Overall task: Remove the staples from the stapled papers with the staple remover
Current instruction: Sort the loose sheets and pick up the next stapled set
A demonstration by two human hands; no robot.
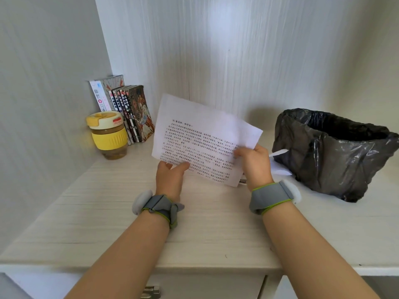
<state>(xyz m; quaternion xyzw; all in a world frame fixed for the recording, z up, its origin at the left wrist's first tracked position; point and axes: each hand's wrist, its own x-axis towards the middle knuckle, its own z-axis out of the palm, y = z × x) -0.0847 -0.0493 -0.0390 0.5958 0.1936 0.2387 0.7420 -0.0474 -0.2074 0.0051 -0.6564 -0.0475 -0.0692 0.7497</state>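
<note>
Between the two hands is thin, matt white paper (200, 134), printed in black, limp enough to bow. Beneath them the desk top (121, 212) looks like pale laminate with a fine wood grain, matt and smooth. Right of the right hand (254, 165), a bin liner (328, 156) of thin black plastic is crinkled and glossy. Well left of the left hand (170, 175), a cup (109, 134) seems to be clear glass with a ribbed yellow sleeve, perhaps silicone. Beside it stand glossy-covered books (131, 111). Both wrists wear grey woven cloth bands (271, 196).
</note>
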